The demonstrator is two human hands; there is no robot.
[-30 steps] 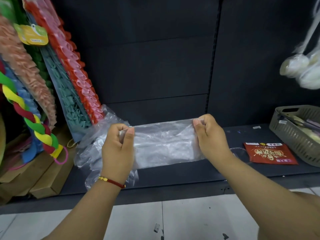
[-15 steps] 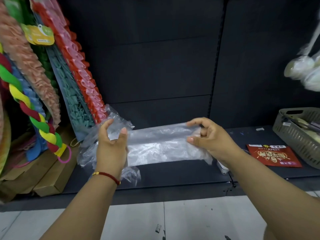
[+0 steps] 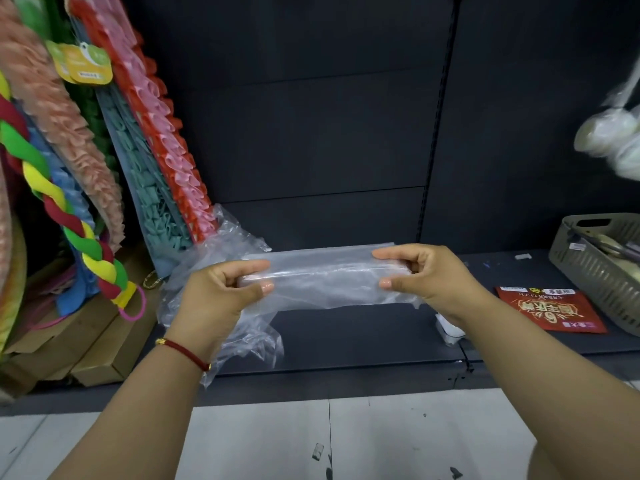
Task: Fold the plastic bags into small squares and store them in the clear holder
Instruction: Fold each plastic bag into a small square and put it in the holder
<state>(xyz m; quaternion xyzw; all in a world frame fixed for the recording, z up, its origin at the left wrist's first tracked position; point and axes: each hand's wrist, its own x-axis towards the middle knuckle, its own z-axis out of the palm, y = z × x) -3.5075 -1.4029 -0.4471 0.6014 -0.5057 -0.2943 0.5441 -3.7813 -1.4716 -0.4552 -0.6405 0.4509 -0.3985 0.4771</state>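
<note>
- The clear, crinkly plastic bag point(image 3: 325, 278) is now a narrower strip than a second ago, so one lengthwise fold looks done.
- Left hand point(image 3: 221, 292) and right hand point(image 3: 426, 275) each pinch an end, holding it above the dark shelf point(image 3: 346, 334).
- No clear holder in sight yet.

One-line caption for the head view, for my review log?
Left hand and right hand pinch a clear plastic bag, folded into a strip, above a dark shelf.
</note>
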